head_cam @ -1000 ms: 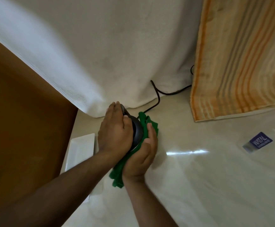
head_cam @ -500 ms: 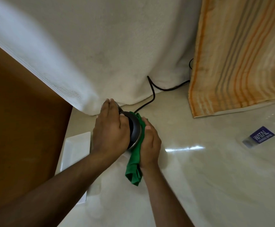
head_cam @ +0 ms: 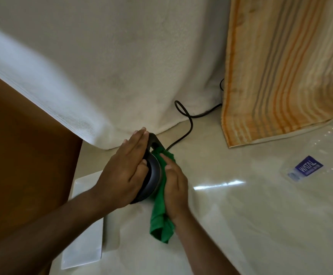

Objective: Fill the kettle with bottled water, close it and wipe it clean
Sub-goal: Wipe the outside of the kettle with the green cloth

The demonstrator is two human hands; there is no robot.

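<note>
Green cloth (head_cam: 160,205) is bunched under the right hand (head_cam: 174,189), whose fingers press it flat against the right side of the kettle (head_cam: 152,176); the hand grasps the cloth rather than the kettle itself, and a loose tail of fabric hangs below the wrist toward the counter (head_cam: 241,215). To wipe well here, I would keep the palm pushing the cloth firmly into the curved wall and sweep round the body in long passes, turning to a fresh fold as it dampens, and tuck that dangling tail in so it does not drag. The left hand (head_cam: 126,173) lies open and flat over the kettle's top, fingers straight, pressing down to steady it; holding it there seems wise, since the lid looks shut beneath it and the kettle would otherwise twist under the rubbing.

Seen from above, the kettle is dark and round with a grey band at its rim and a black handle (head_cam: 154,142) at the far side. It stands on the pale counter near the back corner, just in front of a white towel (head_cam: 102,76), its black cord (head_cam: 185,120) trailing behind. A water bottle (head_cam: 308,167) lies well apart to the right
</note>
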